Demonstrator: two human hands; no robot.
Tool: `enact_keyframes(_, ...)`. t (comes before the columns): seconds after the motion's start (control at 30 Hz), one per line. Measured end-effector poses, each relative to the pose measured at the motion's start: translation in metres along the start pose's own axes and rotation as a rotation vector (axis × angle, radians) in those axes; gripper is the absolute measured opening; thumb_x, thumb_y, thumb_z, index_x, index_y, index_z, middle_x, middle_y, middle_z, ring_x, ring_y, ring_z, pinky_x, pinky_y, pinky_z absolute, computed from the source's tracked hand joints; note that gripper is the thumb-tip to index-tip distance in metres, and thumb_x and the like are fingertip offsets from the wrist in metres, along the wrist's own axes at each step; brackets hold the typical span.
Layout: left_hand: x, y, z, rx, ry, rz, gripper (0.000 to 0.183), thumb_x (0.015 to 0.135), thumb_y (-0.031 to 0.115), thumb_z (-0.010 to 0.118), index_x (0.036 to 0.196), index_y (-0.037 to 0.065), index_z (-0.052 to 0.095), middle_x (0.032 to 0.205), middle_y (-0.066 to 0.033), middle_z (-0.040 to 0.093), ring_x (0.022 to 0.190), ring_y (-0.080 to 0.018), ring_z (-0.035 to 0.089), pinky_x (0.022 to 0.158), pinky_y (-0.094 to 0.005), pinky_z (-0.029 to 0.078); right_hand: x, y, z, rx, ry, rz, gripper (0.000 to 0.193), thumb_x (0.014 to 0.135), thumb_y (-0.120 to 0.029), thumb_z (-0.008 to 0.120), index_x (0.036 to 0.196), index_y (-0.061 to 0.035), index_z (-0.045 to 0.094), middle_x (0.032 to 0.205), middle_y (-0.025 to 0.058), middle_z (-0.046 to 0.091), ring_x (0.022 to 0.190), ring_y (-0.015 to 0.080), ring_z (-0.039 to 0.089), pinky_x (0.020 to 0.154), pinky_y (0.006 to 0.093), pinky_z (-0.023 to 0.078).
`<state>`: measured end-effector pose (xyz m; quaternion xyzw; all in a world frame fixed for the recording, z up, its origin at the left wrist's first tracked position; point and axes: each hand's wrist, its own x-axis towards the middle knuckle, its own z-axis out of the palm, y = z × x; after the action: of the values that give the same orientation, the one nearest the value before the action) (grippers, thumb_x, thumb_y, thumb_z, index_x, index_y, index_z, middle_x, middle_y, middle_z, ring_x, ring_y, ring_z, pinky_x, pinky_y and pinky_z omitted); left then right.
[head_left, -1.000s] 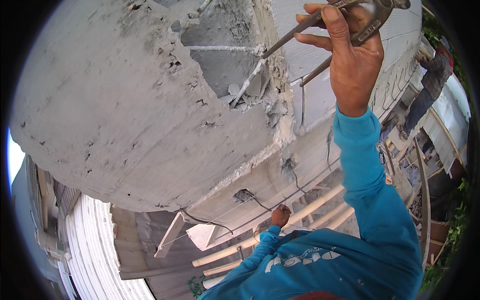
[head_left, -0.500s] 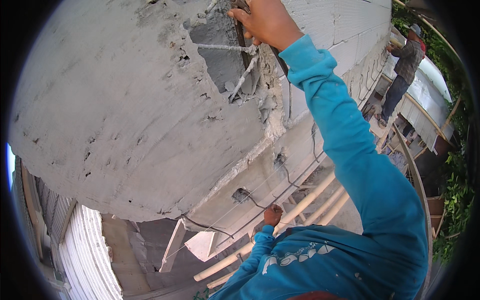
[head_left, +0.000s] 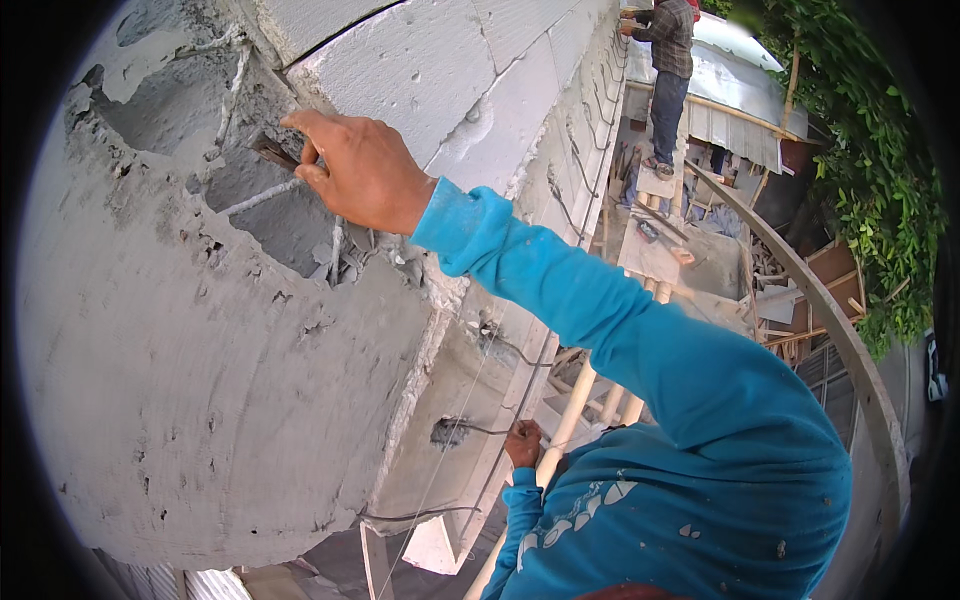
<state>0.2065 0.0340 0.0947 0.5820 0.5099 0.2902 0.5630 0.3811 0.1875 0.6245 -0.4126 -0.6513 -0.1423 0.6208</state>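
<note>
Between right fingers [head_left: 316,124], dark metal tool [head_left: 272,150].

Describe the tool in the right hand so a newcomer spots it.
Start at the big grey concrete mass on the left and find the broken hollow in its upper part. There the right hand grips the tool, mostly hidden. Its short visible end is dark brown, unlike the pale, crusted rods nearby.

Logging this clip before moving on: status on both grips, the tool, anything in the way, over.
Right grip closed on dark tool, at wall cavity. Left grip curled, lower down; contents unclear. Bar crosses cavity.
</note>
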Motion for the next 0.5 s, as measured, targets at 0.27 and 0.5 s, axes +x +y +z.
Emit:
enact_keyframes(0.27,-0.006,-0.005,-0.003,-0.125,-0.012,-0.069,0.013,0.085,-0.003,0.055,0.096,-0.006,0.061,0.083,-0.0112,0.066,0.071,-0.0161,0.064,0.061,-0.0270,0.054,-0.017,-0.008,0.016,0.043,0.018,-0.011,0.041,0.080,-0.004,0.067,0.119,-0.0024,0.054,0.087,0.0132,0.066,0.077,0.0305,0.065,0.066,0.0416,0.052)
enact_keyframes(0.5,-0.013,0.029,-0.004,-0.174,-0.062,-0.014,0.029,0.084,-0.003,0.058,0.113,-0.006,0.062,0.084,-0.0099,0.064,0.075,-0.0142,0.063,0.066,-0.0286,0.057,-0.062,-0.013,-0.010,0.146,0.168,0.020,0.045,0.081,0.001,0.065,0.123,-0.0050,0.053,0.091,0.0122,0.063,0.078,0.0219,0.065,0.061,0.0336,0.052)
